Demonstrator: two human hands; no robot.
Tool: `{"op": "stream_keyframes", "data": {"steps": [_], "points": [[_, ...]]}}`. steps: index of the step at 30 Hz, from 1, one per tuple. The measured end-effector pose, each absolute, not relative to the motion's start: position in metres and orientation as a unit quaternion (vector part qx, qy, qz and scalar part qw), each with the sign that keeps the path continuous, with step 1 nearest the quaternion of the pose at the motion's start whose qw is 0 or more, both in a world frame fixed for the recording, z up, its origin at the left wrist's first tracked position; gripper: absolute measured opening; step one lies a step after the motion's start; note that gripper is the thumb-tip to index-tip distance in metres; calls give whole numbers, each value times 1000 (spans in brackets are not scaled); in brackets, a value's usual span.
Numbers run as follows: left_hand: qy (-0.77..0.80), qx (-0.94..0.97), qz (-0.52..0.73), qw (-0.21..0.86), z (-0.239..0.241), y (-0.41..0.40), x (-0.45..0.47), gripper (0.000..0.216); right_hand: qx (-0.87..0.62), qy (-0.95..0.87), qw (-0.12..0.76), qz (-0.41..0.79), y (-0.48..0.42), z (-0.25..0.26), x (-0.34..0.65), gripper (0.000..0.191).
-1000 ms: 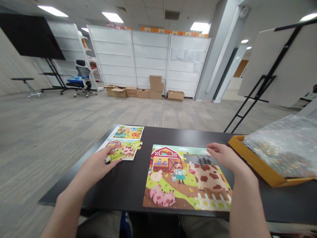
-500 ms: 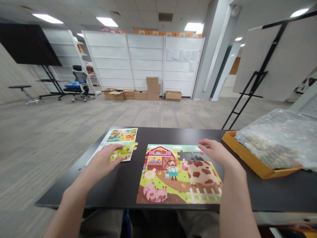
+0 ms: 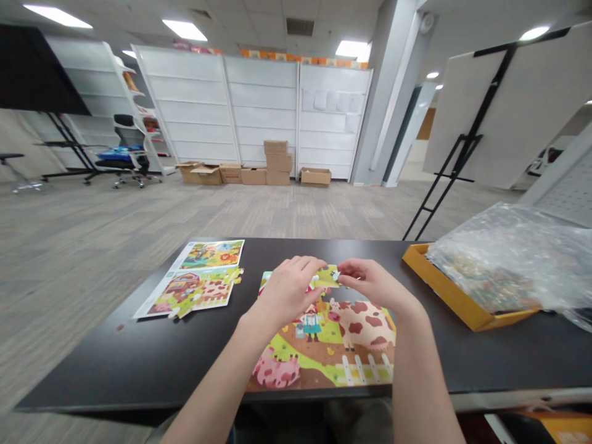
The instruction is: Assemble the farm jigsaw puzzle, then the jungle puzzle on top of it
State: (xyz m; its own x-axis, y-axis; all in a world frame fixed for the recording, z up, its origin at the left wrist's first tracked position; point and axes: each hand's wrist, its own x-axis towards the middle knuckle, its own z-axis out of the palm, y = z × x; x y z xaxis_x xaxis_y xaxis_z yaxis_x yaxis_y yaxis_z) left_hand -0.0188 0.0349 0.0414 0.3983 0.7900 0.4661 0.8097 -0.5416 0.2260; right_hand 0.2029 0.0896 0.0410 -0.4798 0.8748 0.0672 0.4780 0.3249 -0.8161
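Observation:
A green jigsaw puzzle piece (image 3: 329, 275) with a white animal on it is held between my hands, over the upper part of the farm puzzle (image 3: 319, 345). My left hand (image 3: 291, 287) grips its left side, fingers above and thumb below. At its right edge, the fingertips of my right hand (image 3: 370, 280) are closed on it. The puzzle lies flat, showing a farmer, a pink pig and a spotted cow; my left hand hides much of the barn. Dark table shows through a gap above the cow.
Left of the puzzle lies a printed picture sheet (image 3: 185, 277), with loose green puzzle pieces (image 3: 187, 303) on it. On the right, a yellow box (image 3: 451, 296) holds a clear plastic bag (image 3: 499, 265) of pieces. The black table's (image 3: 139, 364) front edge runs close to me.
My left hand has moved right from the picture sheet to the puzzle, bringing a green piece. My right hand has shifted left and met it. The camera view has turned slightly.

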Motion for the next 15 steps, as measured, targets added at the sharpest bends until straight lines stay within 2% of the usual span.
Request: {"op": "stream_keyframes", "data": {"steps": [6, 12, 15], "points": [[-453, -835, -312, 16, 18, 34, -18, 35, -414, -772, 299, 379, 91, 37, 185, 27], [-499, -804, -322, 28, 11, 34, -19, 43, -433, -769, 347, 318, 97, 28, 173, 15], [-524, -805, -276, 16, 8, 33, -26, 42, -486, -769, 321, 263, 104, 19, 187, 14]]}}
